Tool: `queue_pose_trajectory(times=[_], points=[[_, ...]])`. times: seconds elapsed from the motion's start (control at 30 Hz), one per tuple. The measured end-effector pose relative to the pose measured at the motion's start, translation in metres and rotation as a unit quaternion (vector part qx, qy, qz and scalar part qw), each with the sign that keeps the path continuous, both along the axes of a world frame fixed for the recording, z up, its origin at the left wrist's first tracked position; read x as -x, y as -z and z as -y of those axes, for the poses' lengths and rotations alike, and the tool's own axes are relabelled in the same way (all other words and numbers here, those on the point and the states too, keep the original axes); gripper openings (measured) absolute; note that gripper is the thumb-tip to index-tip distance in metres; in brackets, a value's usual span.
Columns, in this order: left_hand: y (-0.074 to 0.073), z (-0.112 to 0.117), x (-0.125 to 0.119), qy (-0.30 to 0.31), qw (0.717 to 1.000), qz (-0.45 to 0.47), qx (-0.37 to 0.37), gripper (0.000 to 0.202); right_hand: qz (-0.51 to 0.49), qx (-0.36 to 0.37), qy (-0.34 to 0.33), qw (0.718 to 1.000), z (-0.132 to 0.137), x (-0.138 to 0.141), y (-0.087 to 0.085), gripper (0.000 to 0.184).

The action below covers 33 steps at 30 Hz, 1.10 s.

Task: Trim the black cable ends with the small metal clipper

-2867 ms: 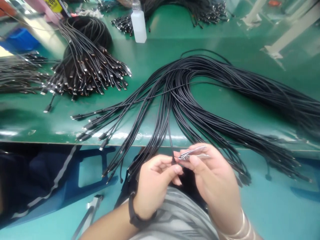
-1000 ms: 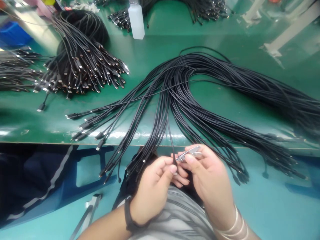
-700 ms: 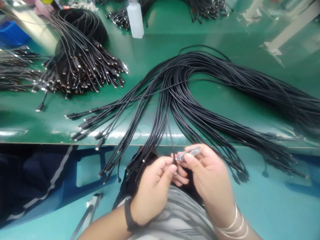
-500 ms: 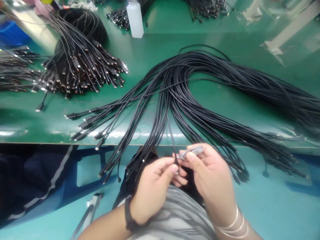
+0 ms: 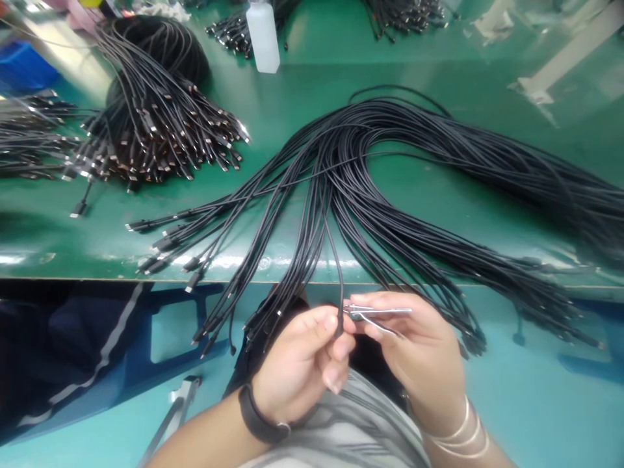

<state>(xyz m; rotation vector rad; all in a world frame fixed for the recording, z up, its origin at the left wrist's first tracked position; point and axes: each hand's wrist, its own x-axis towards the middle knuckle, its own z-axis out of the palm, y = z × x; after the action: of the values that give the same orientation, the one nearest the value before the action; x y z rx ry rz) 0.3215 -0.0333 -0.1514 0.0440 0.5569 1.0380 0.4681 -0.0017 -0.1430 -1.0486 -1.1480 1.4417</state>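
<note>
My left hand (image 5: 295, 364) pinches one black cable (image 5: 340, 286) close to its end, with the connector mostly hidden in the fingers. Held in my right hand (image 5: 424, 354) is a small silver nail clipper (image 5: 373, 313), its lever standing apart from its body. The clipper's jaws are right beside the cable, by my left fingertips; I cannot tell whether they touch it. From my left hand the cable runs up into a large bundle of black cables (image 5: 390, 120) on the green table, whose plug ends hang over the front edge on both sides of my hands.
A second heap of cables with metal-tipped plugs (image 5: 156, 136) lies at the left. Farther back are a white bottle (image 5: 264, 39) and more cable bundles (image 5: 409, 16). A blue bin (image 5: 26, 65) sits at far left, and a blue stool (image 5: 180, 331) stands below the table edge.
My right hand has turned the nail clipper, so its lever now shows apart from the body. My left fingers have shifted slightly around the cable end.
</note>
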Motion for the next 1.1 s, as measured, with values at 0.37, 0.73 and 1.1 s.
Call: queue_pose_trajectory(times=[0.37,0.73,1.1], points=[[0.003,0.000,-0.001,0.001,1.000,-0.005,-0.008,0.021,0.025,0.003,0.007,1.000,0.000,-0.001,0.001,0.027],[0.002,0.000,-0.003,0.002,1.000,0.003,-0.023,0.020,-0.045,0.038,0.043,0.997,0.003,0.002,0.012,0.018],[0.003,-0.002,-0.002,0.001,1.000,-0.009,-0.015,0.019,-0.151,0.107,0.040,0.982,-0.005,0.006,0.004,0.010]])
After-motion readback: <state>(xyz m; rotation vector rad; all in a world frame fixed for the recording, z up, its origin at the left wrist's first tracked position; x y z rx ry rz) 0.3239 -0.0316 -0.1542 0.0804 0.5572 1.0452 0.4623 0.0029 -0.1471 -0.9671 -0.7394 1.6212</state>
